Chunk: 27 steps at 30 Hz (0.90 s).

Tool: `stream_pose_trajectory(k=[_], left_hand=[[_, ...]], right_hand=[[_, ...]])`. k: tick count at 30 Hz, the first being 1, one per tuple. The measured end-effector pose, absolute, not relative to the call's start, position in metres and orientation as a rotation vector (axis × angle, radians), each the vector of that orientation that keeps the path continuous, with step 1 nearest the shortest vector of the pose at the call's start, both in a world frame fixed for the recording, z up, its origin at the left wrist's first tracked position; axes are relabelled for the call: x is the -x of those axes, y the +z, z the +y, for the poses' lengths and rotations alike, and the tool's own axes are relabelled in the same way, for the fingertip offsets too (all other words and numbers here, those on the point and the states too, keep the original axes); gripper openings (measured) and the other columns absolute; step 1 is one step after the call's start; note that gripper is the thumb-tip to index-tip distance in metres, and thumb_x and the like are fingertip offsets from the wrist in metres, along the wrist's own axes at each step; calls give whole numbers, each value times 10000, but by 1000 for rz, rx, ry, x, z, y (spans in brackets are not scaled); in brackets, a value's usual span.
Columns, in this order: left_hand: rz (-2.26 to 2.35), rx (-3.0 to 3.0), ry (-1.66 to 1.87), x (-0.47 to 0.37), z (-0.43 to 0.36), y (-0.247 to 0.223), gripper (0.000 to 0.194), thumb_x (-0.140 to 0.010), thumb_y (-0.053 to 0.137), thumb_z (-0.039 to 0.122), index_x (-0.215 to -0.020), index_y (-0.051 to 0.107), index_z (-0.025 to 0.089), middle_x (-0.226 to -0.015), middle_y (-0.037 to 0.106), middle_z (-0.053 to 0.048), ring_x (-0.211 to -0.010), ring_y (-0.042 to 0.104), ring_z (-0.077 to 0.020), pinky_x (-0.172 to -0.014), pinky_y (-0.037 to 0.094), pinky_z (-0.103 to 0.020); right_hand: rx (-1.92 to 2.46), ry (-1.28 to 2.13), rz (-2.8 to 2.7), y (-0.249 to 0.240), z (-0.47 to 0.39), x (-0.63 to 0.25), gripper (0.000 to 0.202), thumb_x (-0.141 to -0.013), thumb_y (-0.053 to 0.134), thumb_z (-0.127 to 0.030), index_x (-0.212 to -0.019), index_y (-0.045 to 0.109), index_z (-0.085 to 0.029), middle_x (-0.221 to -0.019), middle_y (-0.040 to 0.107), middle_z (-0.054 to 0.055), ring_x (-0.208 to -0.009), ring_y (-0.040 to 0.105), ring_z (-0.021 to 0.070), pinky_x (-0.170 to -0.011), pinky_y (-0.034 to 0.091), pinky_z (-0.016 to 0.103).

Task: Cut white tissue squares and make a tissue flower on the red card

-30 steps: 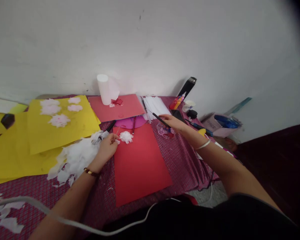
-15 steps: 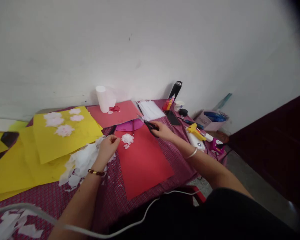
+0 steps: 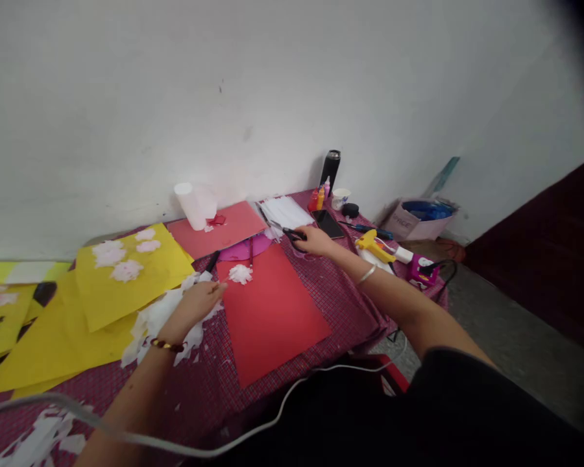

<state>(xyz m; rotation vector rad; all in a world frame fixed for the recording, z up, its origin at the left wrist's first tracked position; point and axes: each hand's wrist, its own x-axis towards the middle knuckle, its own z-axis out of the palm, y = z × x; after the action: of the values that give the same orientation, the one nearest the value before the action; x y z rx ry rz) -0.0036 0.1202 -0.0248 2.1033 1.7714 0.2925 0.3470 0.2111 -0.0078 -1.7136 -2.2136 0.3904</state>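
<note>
My right hand [image 3: 316,241] is closed round the black handles of a pair of scissors [image 3: 288,231]. Their blades point left, just in front of a stack of white paper [image 3: 286,213]. My left hand [image 3: 199,303] is over the left edge of a red sheet [image 3: 272,311], its fingers bent and drawn together; whether anything small is between them I cannot make out. Close to those fingertips, a tuft of white paper scraps [image 3: 241,274] lies on the sheet. Torn white paper [image 3: 148,324] is heaped beneath and beside my left hand.
Yellow sheets [image 3: 102,350] with pale paper blossoms are at left. Behind stand a white paper roll [image 3: 189,206], a black flask [image 3: 329,170] and a paper cup [image 3: 340,198]. A phone [image 3: 328,224] and yellow glue gun [image 3: 377,246] lie right. A white cable [image 3: 253,441] crosses in front.
My left hand has turned and lowered beside the red sheet. The scissors have moved down towards the table near the white stack. Loose scraps below the tuft no longer show; the view has shifted slightly.
</note>
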Motion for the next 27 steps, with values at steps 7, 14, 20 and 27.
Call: stream_pose_trajectory(k=[7, 14, 20, 27], left_hand=[[1721, -1552, 880, 1, 144, -28, 323, -812, 509, 494, -801, 627, 193, -777, 671, -51, -685, 625, -216, -646, 506, -332], [1628, -1358, 1054, -26, 155, -62, 351, -809, 478, 481, -946, 573, 172, -823, 668, -63, -750, 670, -189, -741, 576, -358], [1647, -1265, 1092, -19, 130, -72, 312, -828, 485, 482, -902, 530, 182, -616, 589, 1, -538, 624, -158, -585, 567, -319], [1754, -1414, 1116, -19, 121, -85, 276, -881, 369, 370, -987, 540, 182, -760, 616, -26, -551, 609, -151, -571, 559, -308]], right_hand=[[1720, 299, -2063, 3, 277, -306, 406, -909, 566, -215, -1275, 619, -47, -1265, 624, 234, -1167, 593, 283, -1001, 434, 342], [846, 459, -2526, -45, 203, -211, 359, -927, 532, -94, -1278, 606, -99, -1201, 663, 140, -1091, 598, 203, -976, 458, 336], [784, 250, -2752, -61, 190, -179, 256, -987, 480, -161, -1146, 649, -53, -1113, 652, 189, -1021, 609, 240, -915, 475, 371], [639, 309, -2742, -54, 194, -201, 180, -937, 543, -133, -1048, 683, -110, -1125, 660, 137, -1068, 581, 213, -960, 445, 335]])
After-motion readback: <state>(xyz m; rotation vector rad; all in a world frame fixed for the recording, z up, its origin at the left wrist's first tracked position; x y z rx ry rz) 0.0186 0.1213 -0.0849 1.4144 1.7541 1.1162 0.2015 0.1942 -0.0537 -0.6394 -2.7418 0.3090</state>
